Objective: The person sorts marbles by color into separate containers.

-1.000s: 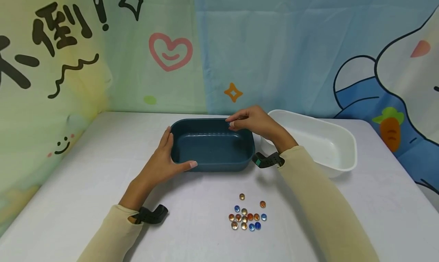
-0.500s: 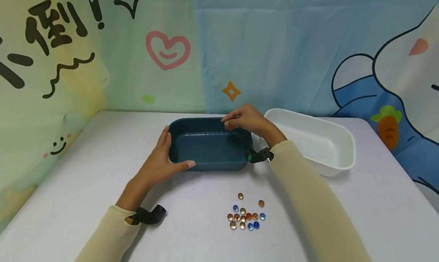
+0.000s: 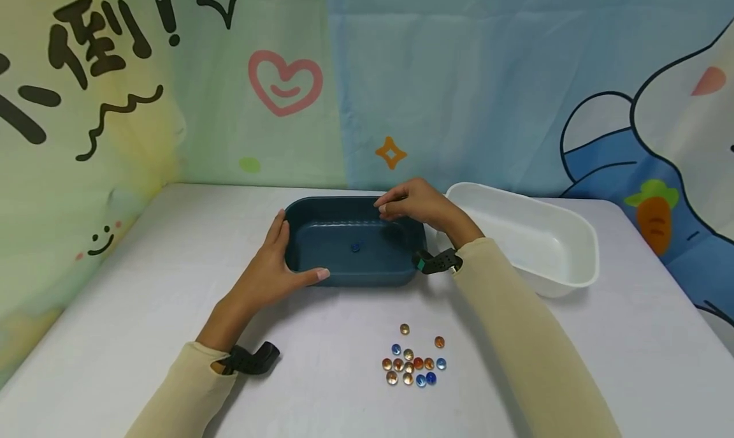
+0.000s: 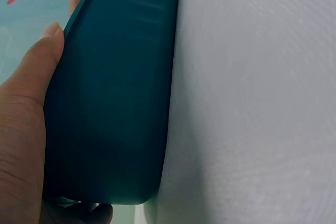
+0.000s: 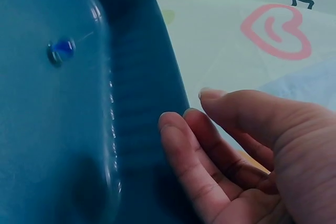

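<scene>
A dark teal rectangular basin [image 3: 355, 279] stands on the table. My left hand [image 3: 269, 266] holds its left end, thumb against the front rim and fingers along the left side. In the left wrist view the thumb presses the rim of the basin [image 4: 110, 87]. My right hand [image 3: 418, 202] hovers over the back right rim. Its thumb and fingers are loosely bent and apart in the right wrist view, with nothing between them. One blue glass marble [image 5: 63, 49] is inside the basin, slightly blurred. Several amber, orange and blue marbles [image 3: 409, 366] lie on the table in front.
A white basin [image 3: 533, 240] stands at the right, slanted, partly behind the right forearm. A printed cloth backdrop [image 3: 447, 94] hangs along the table's far edge. The table has a white cover [image 3: 321, 374].
A blue marble now shows inside the teal basin, where none showed before. The right hand has stayed over the back right rim; the left hand has kept its hold.
</scene>
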`<state>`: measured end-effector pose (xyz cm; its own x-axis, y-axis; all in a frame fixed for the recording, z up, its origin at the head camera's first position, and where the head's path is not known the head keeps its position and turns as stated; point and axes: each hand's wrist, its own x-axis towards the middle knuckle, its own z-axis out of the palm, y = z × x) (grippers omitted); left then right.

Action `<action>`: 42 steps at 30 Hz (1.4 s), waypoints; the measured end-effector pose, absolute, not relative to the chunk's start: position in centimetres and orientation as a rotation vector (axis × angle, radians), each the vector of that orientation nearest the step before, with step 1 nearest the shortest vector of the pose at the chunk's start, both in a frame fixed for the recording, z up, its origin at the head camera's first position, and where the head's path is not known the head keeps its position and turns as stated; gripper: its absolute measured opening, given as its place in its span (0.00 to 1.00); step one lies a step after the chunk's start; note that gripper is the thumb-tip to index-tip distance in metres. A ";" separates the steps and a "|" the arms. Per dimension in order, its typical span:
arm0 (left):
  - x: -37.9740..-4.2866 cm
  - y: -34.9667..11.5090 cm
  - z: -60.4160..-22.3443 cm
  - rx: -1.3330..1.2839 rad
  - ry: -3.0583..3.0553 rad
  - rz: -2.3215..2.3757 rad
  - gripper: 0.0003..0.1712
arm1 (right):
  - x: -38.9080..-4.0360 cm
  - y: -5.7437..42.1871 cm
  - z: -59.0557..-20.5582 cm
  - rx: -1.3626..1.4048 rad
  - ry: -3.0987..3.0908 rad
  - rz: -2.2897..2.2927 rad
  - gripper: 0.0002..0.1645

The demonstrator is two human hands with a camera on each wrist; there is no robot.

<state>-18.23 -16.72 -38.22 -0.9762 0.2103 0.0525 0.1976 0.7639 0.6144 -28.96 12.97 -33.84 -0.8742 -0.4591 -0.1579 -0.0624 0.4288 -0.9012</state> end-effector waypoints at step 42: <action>-18.2 -16.5 -38.3 0.316 2.938 1.006 0.74 | -16.9 14.1 -33.3 -1.034 2.067 -1.540 0.10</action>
<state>-18.17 -16.54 -38.28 -0.9793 0.1972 0.0466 0.1844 0.7717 0.6087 -16.94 14.07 -33.28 -0.6660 -0.7337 0.1342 -0.3387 0.1372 -0.9309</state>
